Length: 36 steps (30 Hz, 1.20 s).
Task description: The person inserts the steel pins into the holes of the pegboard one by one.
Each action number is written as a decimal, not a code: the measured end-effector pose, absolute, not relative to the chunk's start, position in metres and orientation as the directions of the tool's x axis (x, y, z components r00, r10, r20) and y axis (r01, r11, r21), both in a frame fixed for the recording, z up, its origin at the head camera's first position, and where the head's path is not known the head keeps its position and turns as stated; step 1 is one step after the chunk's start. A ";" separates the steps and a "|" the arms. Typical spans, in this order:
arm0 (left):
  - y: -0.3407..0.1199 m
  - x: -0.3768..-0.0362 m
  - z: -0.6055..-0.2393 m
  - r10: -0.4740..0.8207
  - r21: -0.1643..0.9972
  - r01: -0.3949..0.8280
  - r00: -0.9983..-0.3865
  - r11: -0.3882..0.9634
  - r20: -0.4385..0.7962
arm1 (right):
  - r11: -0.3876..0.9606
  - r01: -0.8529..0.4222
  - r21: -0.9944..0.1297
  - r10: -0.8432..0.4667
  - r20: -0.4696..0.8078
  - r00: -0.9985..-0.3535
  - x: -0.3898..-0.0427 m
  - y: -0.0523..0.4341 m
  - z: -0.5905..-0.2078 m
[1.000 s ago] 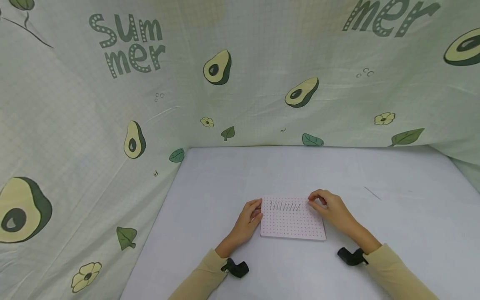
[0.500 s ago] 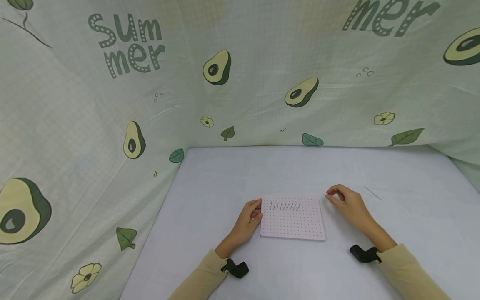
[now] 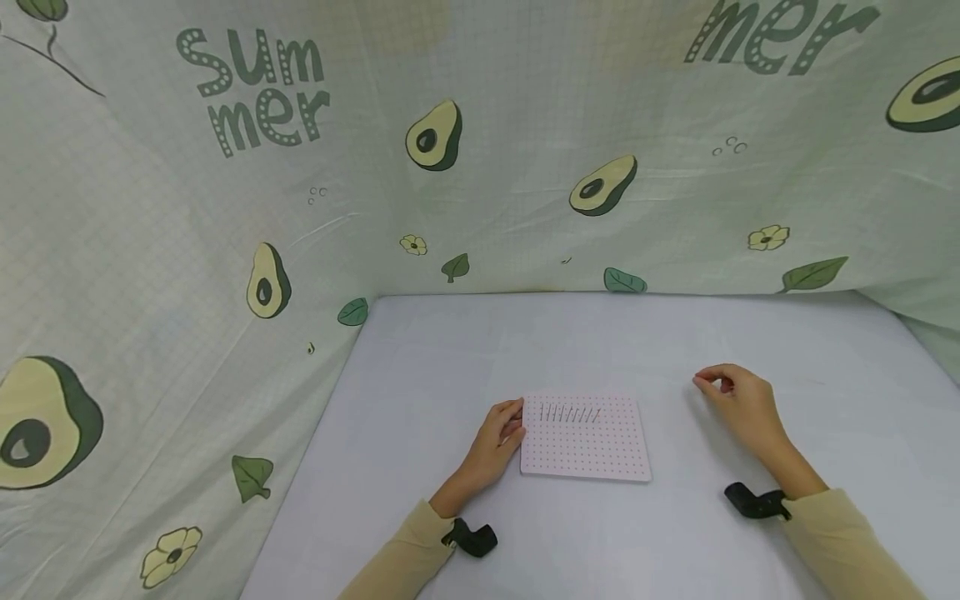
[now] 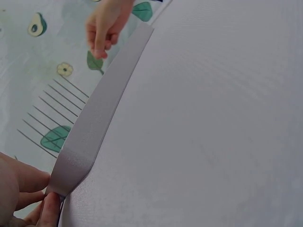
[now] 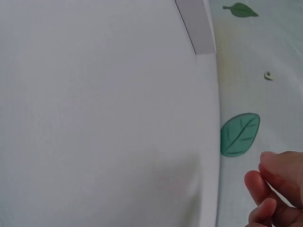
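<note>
Left hand [image 3: 497,436] gripping pegboard [image 3: 585,437] edge, right hand [image 3: 738,400] curled, apart.

A pale lavender-white table [image 3: 600,342] fills the lower middle of the head view, its far and left edges meeting a hanging cloth. One thing lies flat on it, near the front centre: a pink pegboard [image 3: 592,446], rectangular and dotted with rows of small holes. A short row of thin dark pins [image 3: 570,412] stands upright along the pegboard's far edge.
</note>
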<state>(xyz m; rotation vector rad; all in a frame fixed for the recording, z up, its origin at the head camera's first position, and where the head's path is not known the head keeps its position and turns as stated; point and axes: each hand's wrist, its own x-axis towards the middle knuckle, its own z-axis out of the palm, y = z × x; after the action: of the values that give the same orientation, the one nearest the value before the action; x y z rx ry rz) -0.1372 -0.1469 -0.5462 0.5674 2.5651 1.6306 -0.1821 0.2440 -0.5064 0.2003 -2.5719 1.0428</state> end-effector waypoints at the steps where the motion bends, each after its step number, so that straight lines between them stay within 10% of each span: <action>1: -0.147 -0.137 -0.546 0.331 0.883 0.282 -0.931 0.375 0.156 | 0.719 -0.251 -0.648 0.012 0.373 -0.928 -0.183 0.247 -0.507; 36: -0.141 -0.132 -0.531 0.316 0.906 0.264 -0.936 0.330 0.158 | 0.715 0.053 -0.698 0.235 0.169 -0.957 -0.192 0.304 -0.517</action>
<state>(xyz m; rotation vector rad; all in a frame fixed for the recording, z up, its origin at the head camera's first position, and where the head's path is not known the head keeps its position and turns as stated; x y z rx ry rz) -0.1317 -0.1412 -0.5305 0.5504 2.5236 1.7050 -0.1917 0.3039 -0.5169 -0.2285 -2.6762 1.0779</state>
